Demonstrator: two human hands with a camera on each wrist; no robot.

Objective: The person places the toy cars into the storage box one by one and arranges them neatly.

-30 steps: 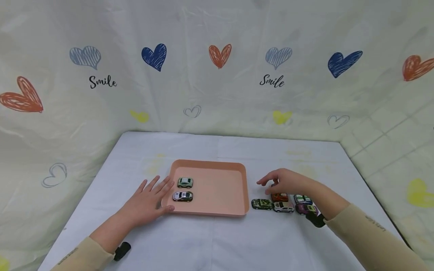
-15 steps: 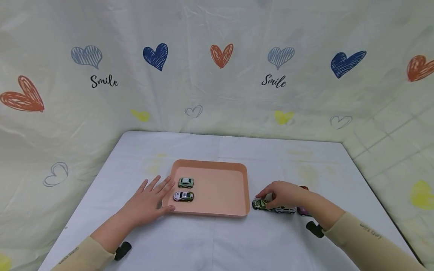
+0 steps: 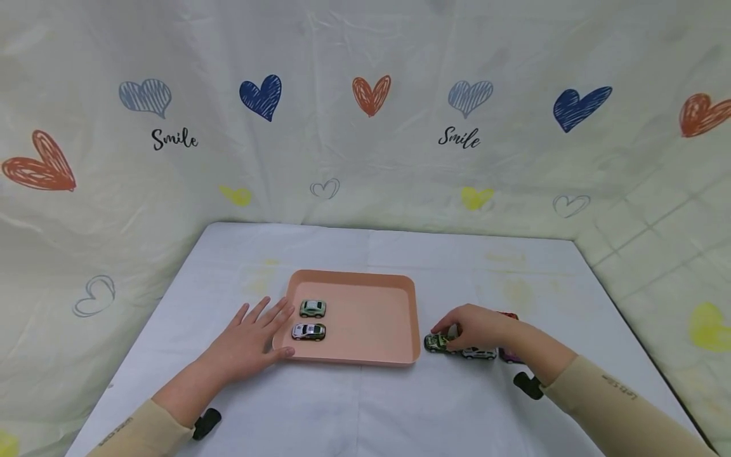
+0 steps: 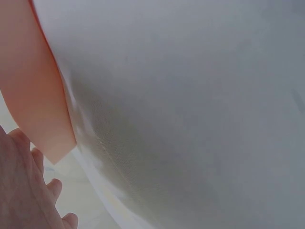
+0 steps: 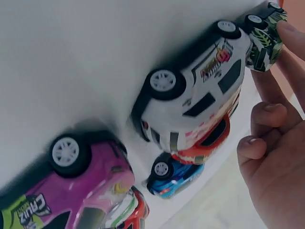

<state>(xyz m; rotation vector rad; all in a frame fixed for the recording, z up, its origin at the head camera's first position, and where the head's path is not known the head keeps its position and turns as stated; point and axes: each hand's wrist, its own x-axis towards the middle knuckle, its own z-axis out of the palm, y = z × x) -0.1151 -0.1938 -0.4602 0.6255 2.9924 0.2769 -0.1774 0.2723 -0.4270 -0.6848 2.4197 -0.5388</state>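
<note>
Right hand (image 3: 476,328) has dropped onto the car cluster since a second ago; left hand (image 3: 248,341) hasn't budged. Head view: right fingers are curling over the green car (image 3: 436,343), just right of the pink tray (image 3: 365,355), car lying crosswise. Left is lying flat, fingers spread, against the tray's left rim. Left wrist: only the tray edge (image 4: 33,95) and tablecloth (image 4: 190,105) are showing. Right wrist: fingertips (image 5: 290,36) are touching the green car (image 5: 264,40), beside the white car (image 5: 200,100); can't tell if it's gripping.

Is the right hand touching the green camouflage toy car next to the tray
Touching. In the right wrist view, a fingertip of the right hand lies on the green camouflage car at its end, with no gap visible between them.
</note>
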